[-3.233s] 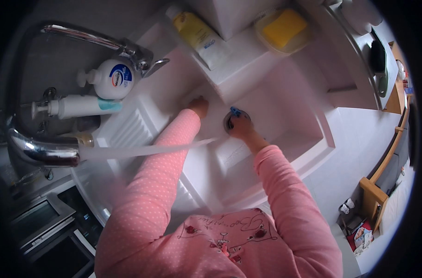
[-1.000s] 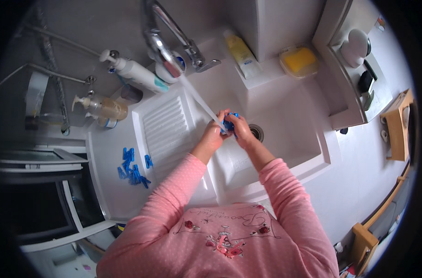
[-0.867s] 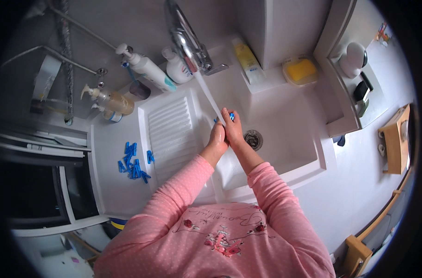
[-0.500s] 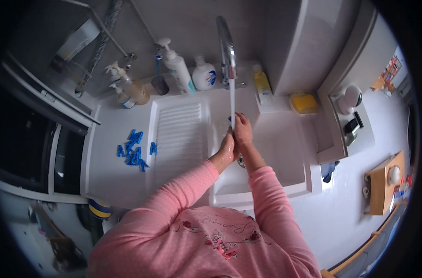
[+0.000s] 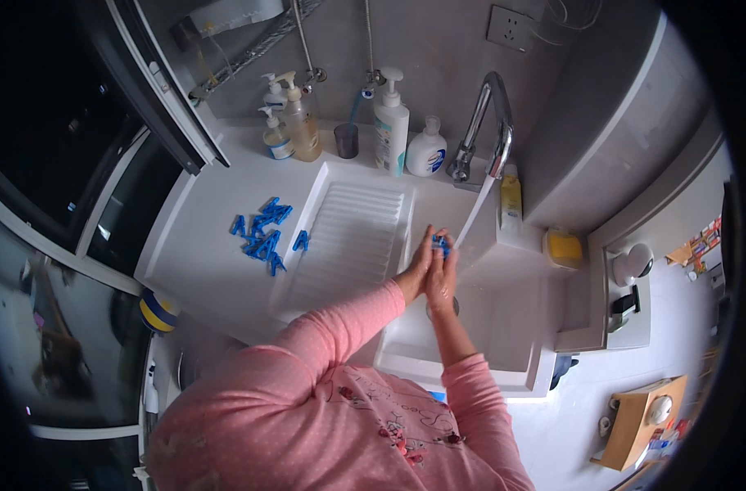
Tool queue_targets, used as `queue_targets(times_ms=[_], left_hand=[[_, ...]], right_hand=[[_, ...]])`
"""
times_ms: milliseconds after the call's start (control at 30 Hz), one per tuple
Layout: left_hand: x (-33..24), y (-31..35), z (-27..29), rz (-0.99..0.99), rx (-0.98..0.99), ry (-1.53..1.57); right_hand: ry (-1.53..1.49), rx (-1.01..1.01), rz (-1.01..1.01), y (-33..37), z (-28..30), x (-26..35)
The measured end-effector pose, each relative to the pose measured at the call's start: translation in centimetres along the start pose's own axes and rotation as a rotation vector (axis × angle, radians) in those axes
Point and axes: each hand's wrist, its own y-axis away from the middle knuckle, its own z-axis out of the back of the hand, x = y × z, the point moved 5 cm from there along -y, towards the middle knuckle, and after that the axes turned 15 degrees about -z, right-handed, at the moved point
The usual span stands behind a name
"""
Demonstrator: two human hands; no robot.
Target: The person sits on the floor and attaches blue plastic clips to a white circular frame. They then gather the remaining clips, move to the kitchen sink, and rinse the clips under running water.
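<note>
My left hand [image 5: 417,268] and my right hand [image 5: 442,280] are pressed together over the sink. Between their fingertips shows a blue clothespin [image 5: 440,243], partly covered; whether there is more than one I cannot tell. Just right of the fingers, a stream of water [image 5: 476,211] falls from the chrome faucet [image 5: 499,131]. Wet skin glistens on my right hand. On the white counter to the left lies a loose pile of blue clothespins [image 5: 264,244]. One single clothespin [image 5: 301,240] rests apart at the edge of the ribbed washboard [image 5: 352,237].
Along the back stand pump bottles [image 5: 391,131], a dark cup [image 5: 346,141], a white bottle [image 5: 427,150] and a yellow tube [image 5: 511,195]. A yellow soap [image 5: 564,246] sits in a dish at the right. The sink basin [image 5: 504,327] has a round drain.
The view has turned, shifting the scene. My hands have come out from under the running water to its left, and the blue clothespin between the fingers shows more plainly.
</note>
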Motion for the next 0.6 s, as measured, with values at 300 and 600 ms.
queue_targets(times_ms=[300,600], left_hand=[[0.6,3.3,-2.5,0.249,-0.138,-0.095],[1.1,2.4,-3.8,0.274,0.070,-0.102]], right_hand=[[1.048,-0.163,0.299,-2.3,3.1,3.0],[0.340,-0.019,0.224,-18.2,8.2,-1.5]])
